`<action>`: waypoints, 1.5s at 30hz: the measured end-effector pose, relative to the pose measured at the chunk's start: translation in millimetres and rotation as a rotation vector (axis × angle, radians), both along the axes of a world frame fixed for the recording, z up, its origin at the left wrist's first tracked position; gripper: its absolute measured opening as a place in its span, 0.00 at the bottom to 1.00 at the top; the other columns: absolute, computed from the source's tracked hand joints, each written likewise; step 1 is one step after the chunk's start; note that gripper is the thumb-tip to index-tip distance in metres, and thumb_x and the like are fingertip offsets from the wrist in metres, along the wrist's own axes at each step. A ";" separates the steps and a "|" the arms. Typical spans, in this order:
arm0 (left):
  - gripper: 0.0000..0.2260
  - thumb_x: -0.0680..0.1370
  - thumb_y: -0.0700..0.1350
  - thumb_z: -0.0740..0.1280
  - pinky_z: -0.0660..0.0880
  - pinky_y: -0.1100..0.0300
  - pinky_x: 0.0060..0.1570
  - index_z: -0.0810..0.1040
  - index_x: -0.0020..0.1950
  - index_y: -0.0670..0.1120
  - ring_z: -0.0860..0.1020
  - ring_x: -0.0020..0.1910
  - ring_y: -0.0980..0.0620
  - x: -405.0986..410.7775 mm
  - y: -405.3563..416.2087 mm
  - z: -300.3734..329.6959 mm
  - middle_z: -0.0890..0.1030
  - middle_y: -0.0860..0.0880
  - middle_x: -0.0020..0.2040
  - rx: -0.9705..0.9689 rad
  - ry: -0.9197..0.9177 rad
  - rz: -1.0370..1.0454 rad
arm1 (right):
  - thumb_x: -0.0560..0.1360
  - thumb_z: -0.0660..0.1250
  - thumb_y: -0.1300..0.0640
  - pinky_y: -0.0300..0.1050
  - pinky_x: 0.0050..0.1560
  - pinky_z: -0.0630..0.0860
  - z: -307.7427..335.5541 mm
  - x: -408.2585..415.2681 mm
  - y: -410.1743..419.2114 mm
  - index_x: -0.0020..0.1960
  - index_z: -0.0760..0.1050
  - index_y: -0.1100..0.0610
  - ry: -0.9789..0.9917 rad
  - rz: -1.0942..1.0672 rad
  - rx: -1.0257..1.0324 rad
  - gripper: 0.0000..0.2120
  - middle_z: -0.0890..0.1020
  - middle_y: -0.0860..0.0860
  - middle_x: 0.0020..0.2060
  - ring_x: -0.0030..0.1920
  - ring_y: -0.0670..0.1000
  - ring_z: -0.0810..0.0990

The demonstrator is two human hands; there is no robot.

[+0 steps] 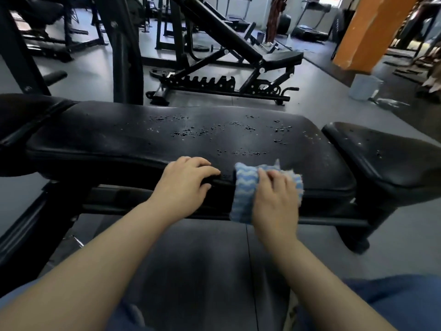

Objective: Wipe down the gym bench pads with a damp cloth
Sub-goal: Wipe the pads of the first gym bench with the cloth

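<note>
My right hand (276,199) covers the middle of the cloth (245,187), so I can't see how it is folded beneath the palm, and its fingertips blur. The cloth's lower end hangs over the desk (119,139) edge, hiding the pad's side there. My left hand (183,187) hides the edge it rests on. The desk runs out of view at left. The bucket (364,86) by the pillar (372,29) is blurred; I can't tell its contents.
</note>
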State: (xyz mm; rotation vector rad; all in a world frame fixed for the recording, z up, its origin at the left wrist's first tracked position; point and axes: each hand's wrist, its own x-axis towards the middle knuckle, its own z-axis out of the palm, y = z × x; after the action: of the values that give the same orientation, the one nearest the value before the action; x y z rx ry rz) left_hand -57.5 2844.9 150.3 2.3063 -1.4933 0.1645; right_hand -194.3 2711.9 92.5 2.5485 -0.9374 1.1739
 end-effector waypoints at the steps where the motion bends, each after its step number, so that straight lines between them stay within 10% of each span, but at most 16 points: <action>1: 0.17 0.75 0.41 0.68 0.65 0.52 0.60 0.77 0.63 0.52 0.71 0.61 0.45 -2.1 -1.9 -1.4 0.76 0.52 0.62 -0.039 -0.011 0.000 | 0.71 0.57 0.61 0.56 0.57 0.69 -4.0 8.5 8.1 0.60 0.76 0.64 0.013 -0.006 0.004 0.20 0.79 0.61 0.53 0.54 0.62 0.73; 6: 0.18 0.67 0.38 0.64 0.72 0.50 0.49 0.80 0.55 0.46 0.78 0.49 0.41 -26.5 -25.8 -3.5 0.81 0.48 0.52 -0.222 -0.082 -0.050 | 0.75 0.55 0.42 0.58 0.65 0.62 -6.0 14.4 12.7 0.61 0.77 0.56 0.084 0.055 -0.054 0.25 0.79 0.58 0.58 0.61 0.61 0.73; 13: 0.16 0.71 0.47 0.62 0.72 0.52 0.48 0.80 0.56 0.46 0.78 0.49 0.43 -68.4 -70.0 -4.1 0.80 0.48 0.52 -0.225 -0.180 -0.230 | 0.81 0.47 0.44 0.54 0.63 0.67 -18.9 -51.1 -66.0 0.61 0.73 0.54 0.012 0.077 -0.177 0.22 0.81 0.55 0.55 0.59 0.57 0.73; 18: 0.20 0.64 0.40 0.77 0.73 0.46 0.51 0.80 0.56 0.44 0.78 0.52 0.41 -79.9 -81.4 -13.1 0.80 0.46 0.53 -0.143 -0.263 -0.323 | 0.83 0.47 0.50 0.56 0.65 0.65 -14.4 -76.7 -101.7 0.56 0.78 0.63 -0.257 -0.178 0.145 0.24 0.80 0.57 0.57 0.62 0.62 0.75; 28: 0.21 0.63 0.38 0.76 0.73 0.46 0.49 0.80 0.55 0.43 0.77 0.51 0.39 -81.2 -95.2 -19.8 0.80 0.45 0.52 -0.169 -0.260 -0.311 | 0.81 0.52 0.51 0.49 0.73 0.47 9.0 -45.8 -66.0 0.74 0.60 0.62 -0.557 -0.339 0.690 0.25 0.54 0.59 0.76 0.76 0.59 0.48; 34: 0.23 0.63 0.37 0.77 0.73 0.44 0.49 0.80 0.57 0.42 0.77 0.50 0.37 -80.2 -93.3 -24.5 0.80 0.43 0.52 -0.181 -0.293 -0.320 | 0.82 0.52 0.53 0.47 0.64 0.62 32.8 -68.0 -105.5 0.73 0.62 0.56 -0.859 -0.328 1.082 0.21 0.65 0.55 0.71 0.69 0.56 0.66; 40: 0.21 0.63 0.36 0.73 0.72 0.44 0.50 0.80 0.56 0.42 0.77 0.50 0.36 -81.2 -95.1 -25.6 0.80 0.42 0.51 -0.213 -0.264 -0.312 | 0.80 0.54 0.48 0.56 0.72 0.52 17.8 -34.9 -33.0 0.78 0.48 0.51 -0.625 -0.368 0.974 0.29 0.42 0.62 0.75 0.74 0.63 0.47; 45: 0.25 0.62 0.35 0.77 0.71 0.42 0.51 0.80 0.59 0.42 0.76 0.52 0.35 -84.1 -92.7 -25.3 0.80 0.41 0.54 -0.174 -0.252 -0.303 | 0.79 0.56 0.50 0.57 0.71 0.58 41.3 -54.8 -86.7 0.73 0.62 0.50 -0.359 -0.432 0.936 0.23 0.52 0.57 0.76 0.73 0.63 0.53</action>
State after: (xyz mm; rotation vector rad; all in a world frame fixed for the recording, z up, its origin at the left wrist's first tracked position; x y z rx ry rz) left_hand -141.5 2752.2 125.0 1.9517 -1.8511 0.4943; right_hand -249.1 2625.2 133.9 2.4716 -2.4547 1.2525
